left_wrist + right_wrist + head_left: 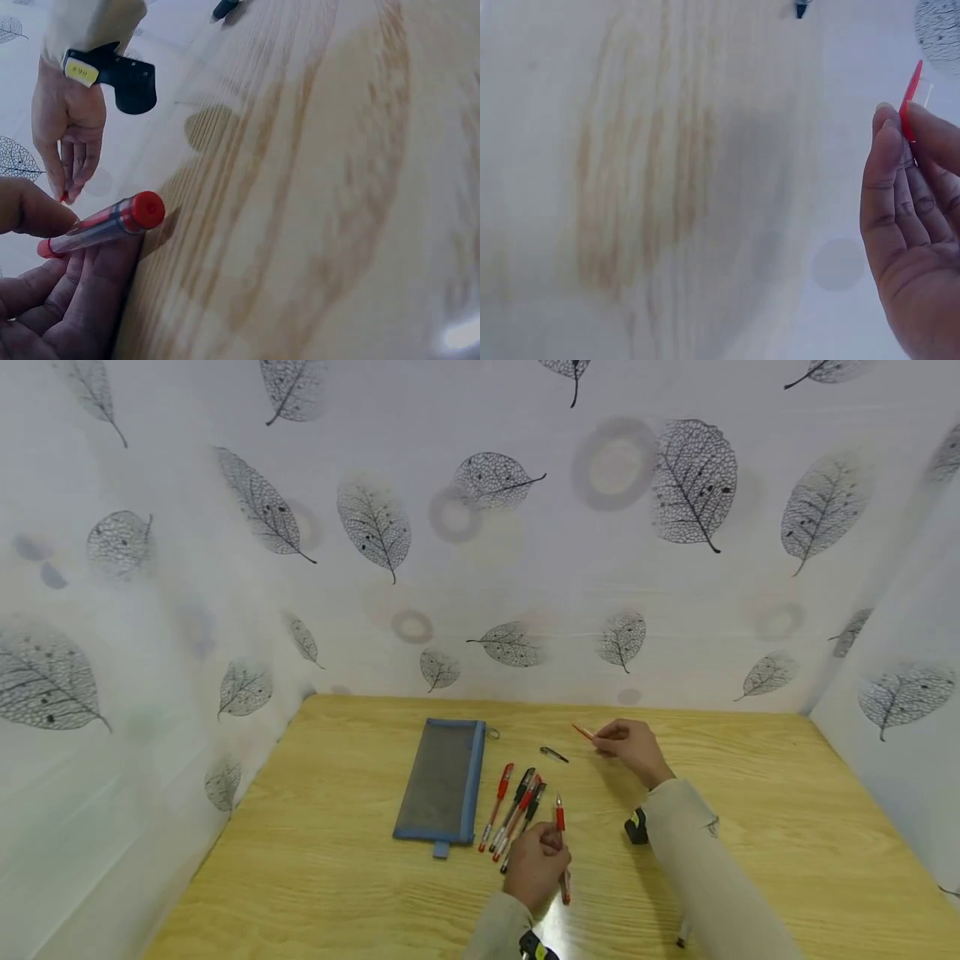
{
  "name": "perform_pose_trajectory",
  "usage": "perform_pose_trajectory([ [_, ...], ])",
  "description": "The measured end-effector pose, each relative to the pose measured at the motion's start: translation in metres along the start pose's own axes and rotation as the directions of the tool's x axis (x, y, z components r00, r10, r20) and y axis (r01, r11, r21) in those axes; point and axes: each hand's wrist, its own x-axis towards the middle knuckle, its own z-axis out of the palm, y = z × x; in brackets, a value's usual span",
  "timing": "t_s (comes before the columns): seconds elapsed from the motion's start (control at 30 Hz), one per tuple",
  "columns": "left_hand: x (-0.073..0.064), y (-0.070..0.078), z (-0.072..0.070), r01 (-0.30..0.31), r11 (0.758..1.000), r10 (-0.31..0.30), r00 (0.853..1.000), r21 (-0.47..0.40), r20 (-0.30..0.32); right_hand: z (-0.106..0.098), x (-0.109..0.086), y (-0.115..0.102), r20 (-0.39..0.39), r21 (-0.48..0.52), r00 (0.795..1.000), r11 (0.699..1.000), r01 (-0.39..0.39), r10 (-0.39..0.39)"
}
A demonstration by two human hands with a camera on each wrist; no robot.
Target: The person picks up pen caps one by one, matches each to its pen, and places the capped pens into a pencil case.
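Observation:
My left hand [536, 867] pinches an uncapped red gel pen [560, 817], its bare tip pointing away from me above the table. In the left wrist view the red end of this pen [146, 210] faces the camera between thumb and fingers. Farther off to the right, my right hand [636, 750] holds a red pen cap [582, 732] between thumb and fingertips. The right wrist view shows the cap [910, 101] with its clip. Several capped red and black pens [517, 810] lie bunched just left of the left hand.
A grey mesh pouch [438, 781] with blue edging lies left of the pens. A small dark pen cap [554, 754] rests between the pouch and my right hand. Part of another pen-like thing [682, 931] shows beside my right sleeve. A leaf-patterned curtain [525, 568] borders the wooden table [322, 877].

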Motion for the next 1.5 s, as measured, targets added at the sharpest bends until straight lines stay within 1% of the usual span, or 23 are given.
perform_pose_trajectory([
  [0.1,0.0,-0.002,0.0,-0.015,1.0,0.016,1.0,-0.02,0.008,-0.004,-0.011,-0.004,0.012,-0.016,1.0,1.0,0.019,-0.019],
  [0.23,0.0,-0.004,-0.001,-0.015,0.997,0.018,0.999,-0.077,0.03,-0.005,-0.026,-0.009,0.022,-0.033,0.999,0.999,0.033,-0.032],
  [0.33,-0.001,-0.005,-0.003,0.003,0.99,0.006,0.998,-0.144,0.062,-0.005,-0.037,-0.011,0.031,-0.01,0.998,0.999,0.052,-0.052],
  [0.43,-0.005,-0.002,-0.006,0.005,0.984,0.011,0.996,-0.175,0.093,-0.005,-0.046,-0.011,0.042,0.032,0.997,0.997,0.064,-0.065],
  [0.53,-0.008,0.001,-0.01,-0.006,0.985,0.026,0.993,-0.17,0.115,-0.004,-0.055,-0.01,0.048,0.065,0.996,0.996,0.066,-0.07],
  [0.7,-0.012,0.006,-0.015,-0.01,0.99,0.031,0.99,-0.143,0.141,-0.001,-0.068,-0.008,0.02,0.049,0.996,0.995,0.085,-0.086],
  [0.8,-0.013,0.006,-0.016,-0.007,0.992,0.026,0.988,-0.123,0.149,0.003,-0.075,-0.008,0.002,0.042,0.995,0.994,0.102,-0.103],
  [0.93,-0.016,0.006,-0.017,-0.021,0.993,0.04,0.986,-0.114,0.165,0.011,-0.082,-0.008,-0.015,0.063,0.993,0.991,0.118,-0.117],
  [1.17,-0.02,0.005,-0.02,-0.061,0.993,0.082,0.974,-0.104,0.209,0.023,-0.086,-0.008,-0.036,0.085,0.989,0.985,0.149,-0.146],
  [1.27,-0.021,0.005,-0.022,-0.059,0.994,0.08,0.968,-0.096,0.237,0.025,-0.086,-0.008,-0.041,0.071,0.989,0.987,0.146,-0.143],
  [1.4,-0.022,0.006,-0.025,-0.053,0.994,0.078,0.961,-0.098,0.266,0.026,-0.087,-0.009,-0.02,0.05,0.992,0.991,0.128,-0.127],
  [1.5,-0.023,0.006,-0.026,-0.054,0.994,0.079,0.958,-0.098,0.276,0.027,-0.088,-0.011,0.017,0.059,0.991,0.989,0.132,-0.134],
])
